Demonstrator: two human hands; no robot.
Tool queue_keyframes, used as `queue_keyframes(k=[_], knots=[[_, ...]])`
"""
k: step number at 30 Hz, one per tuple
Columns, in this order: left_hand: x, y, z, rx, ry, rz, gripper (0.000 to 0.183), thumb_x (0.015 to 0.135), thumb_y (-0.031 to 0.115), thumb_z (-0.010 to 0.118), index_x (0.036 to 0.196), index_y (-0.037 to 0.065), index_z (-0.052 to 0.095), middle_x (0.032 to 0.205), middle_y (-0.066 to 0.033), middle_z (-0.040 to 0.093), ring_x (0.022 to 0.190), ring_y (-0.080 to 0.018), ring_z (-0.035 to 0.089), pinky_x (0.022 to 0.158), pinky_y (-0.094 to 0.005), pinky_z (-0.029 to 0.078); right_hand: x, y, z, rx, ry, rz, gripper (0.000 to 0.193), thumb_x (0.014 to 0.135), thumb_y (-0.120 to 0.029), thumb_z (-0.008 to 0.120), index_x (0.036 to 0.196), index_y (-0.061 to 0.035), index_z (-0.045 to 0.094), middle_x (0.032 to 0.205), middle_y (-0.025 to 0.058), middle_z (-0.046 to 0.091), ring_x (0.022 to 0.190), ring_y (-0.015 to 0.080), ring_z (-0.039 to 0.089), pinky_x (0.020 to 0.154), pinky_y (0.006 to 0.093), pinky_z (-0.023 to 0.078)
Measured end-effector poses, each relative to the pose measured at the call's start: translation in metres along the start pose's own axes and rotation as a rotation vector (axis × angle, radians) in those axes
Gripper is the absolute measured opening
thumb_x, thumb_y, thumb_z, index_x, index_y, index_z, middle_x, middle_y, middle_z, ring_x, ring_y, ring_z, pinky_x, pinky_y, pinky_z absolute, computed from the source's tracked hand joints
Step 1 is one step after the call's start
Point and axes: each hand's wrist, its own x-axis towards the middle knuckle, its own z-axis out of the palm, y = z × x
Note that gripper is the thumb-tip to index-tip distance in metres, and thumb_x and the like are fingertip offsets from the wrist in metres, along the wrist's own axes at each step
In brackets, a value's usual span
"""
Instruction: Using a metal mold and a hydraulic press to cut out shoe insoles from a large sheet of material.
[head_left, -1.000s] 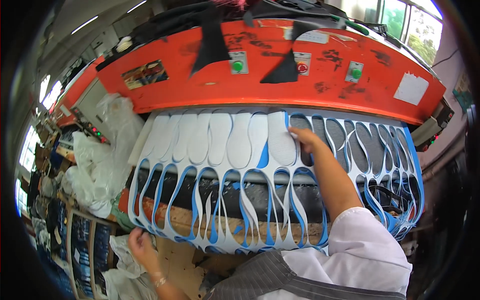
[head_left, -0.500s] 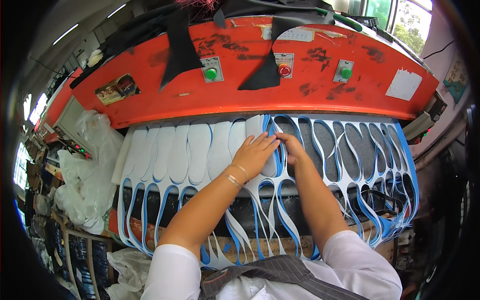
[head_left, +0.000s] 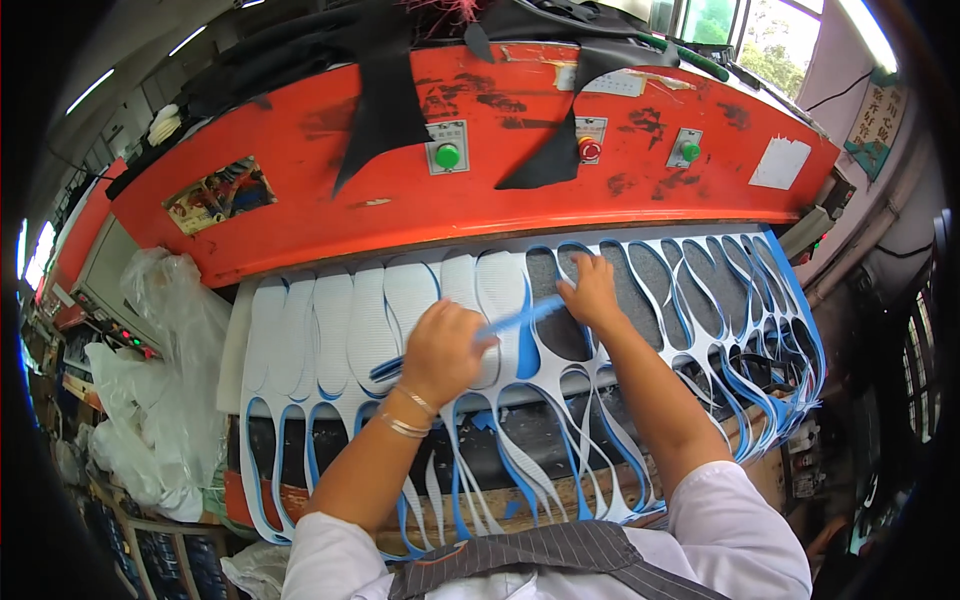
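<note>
My left hand [head_left: 447, 348] is closed round a thin stack of insoles [head_left: 527, 317], seen edge-on as a blue, motion-blurred strip. One end of the stack sticks out on each side of the fist. My right hand [head_left: 594, 290] is just beyond the stack's right end, fingers apart and slightly bent, over the cut-out sheet [head_left: 648, 290]; whether it touches the stack I cannot tell. That sheet is white on top and blue below, with emptied insole-shaped holes on the right. On the left, white ribbed insoles [head_left: 333, 325] still lie in their outlines.
Behind the sheet rises a red machine beam [head_left: 330, 215] with a green button [head_left: 447, 156], a red stop button [head_left: 589, 150] and hanging black scraps [head_left: 385, 110]. Clear plastic bags [head_left: 150, 400] sit at the left. Loose loops of sheet waste [head_left: 770, 400] bunch at the right front.
My left hand has drawn back toward me and left with the insole stack, out of the sheet. My right hand has parted from it, its fingers spreading. The whole view has shifted slightly.
</note>
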Motion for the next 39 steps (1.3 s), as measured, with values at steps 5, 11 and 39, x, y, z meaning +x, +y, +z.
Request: queue_keyframes(k=[5,11,39], knots=[[-0.005,-0.041,-0.044,-0.854,0.257,-0.612,0.033,0.084,0.022,0.073,0.105,0.001,0.06,0.1,-0.0115,0.066,0.087,-0.0231,0.066,0.076,-0.037,0.055,0.0,-0.068,0.036,-0.158,-0.023,-0.006,0.059,0.08,-0.035,0.073,0.112,0.0108,0.054,0.094,0.0223,0.063,0.077,0.0291,0.064,0.062,0.0417,0.052],[0.017,-0.05,0.014,-1.873,0.062,-0.749,0.034,0.089,0.015,0.067,0.116,-0.003,0.056,0.108,-0.0129,0.065,0.097,-0.024,0.065,0.088,-0.0375,0.052,0.004,-0.043,0.039,1.033,-0.483,0.528,0.038,0.085,-0.012,0.066,0.113,0.012,0.056,0.107,0.0255,0.064,0.089,0.0339,0.068,0.078,0.0442,0.058],[-0.031,-0.088,-0.114,-0.071,-0.25,-0.153,0.028,0.071,0.008,0.075,0.097,0.013,0.067,0.096,-0.0091,0.068,0.093,-0.0302,0.062,0.092,-0.039,0.045,-0.052,-0.08,0.055,0.573,-0.405,0.388,0.075,0.087,-0.052,0.062,0.125,0.0107,0.049,0.117,0.0245,0.059,0.108,0.0304,0.059,0.088,0.0421,0.049]])
